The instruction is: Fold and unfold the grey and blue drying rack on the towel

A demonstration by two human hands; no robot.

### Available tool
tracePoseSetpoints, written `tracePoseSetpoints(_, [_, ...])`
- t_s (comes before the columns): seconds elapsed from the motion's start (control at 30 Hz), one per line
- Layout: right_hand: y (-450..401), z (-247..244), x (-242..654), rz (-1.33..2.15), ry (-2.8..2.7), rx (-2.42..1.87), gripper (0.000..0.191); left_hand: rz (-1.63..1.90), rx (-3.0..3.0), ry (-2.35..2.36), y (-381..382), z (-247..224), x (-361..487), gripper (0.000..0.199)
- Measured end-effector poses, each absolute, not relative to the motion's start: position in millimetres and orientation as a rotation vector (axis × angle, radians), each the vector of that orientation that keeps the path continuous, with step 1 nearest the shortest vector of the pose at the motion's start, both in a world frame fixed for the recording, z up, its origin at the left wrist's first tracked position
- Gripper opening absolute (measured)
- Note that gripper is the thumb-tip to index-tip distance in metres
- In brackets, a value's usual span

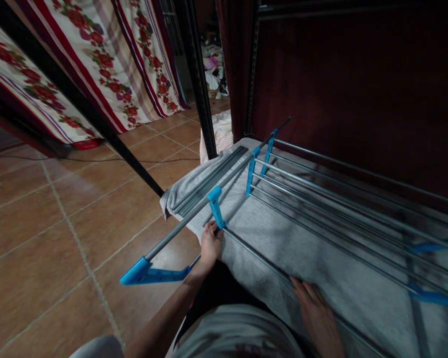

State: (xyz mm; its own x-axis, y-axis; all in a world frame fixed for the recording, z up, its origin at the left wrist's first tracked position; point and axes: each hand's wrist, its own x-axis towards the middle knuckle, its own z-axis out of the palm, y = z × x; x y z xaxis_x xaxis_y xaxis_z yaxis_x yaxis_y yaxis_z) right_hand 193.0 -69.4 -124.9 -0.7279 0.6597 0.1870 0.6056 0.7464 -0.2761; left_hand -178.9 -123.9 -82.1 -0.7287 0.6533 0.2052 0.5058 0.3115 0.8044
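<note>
- Rack (251, 174): metal tubes, blue plastic joints — probably light, stiff, slick; joints might pop loose. Best held by tubes close to a bracket.
- Lies on grey blanket (321, 258), in front of both hands, stretching off right.
- Left hand (209, 244) grasping near bracket's (215, 209) low end; right hand (315, 311) over near tube (254, 252) — can't tell if gripping.
- Loose tubes (211, 179) beyond left hand.

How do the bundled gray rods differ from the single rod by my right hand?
The bundled rods lie several side by side; the single rod runs alone. No hand touches the bundled rods, while your right hand is on the single rod. Both are gray and straight.
</note>
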Motion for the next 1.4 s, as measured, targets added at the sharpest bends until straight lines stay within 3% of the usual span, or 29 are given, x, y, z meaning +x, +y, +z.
tracePoseSetpoints(1.4, [-70, -110, 185, 0.304, -2.684, -1.031, 0.042, 1.381, 1.095, 2.392, -121, -76, -166, 0.024])
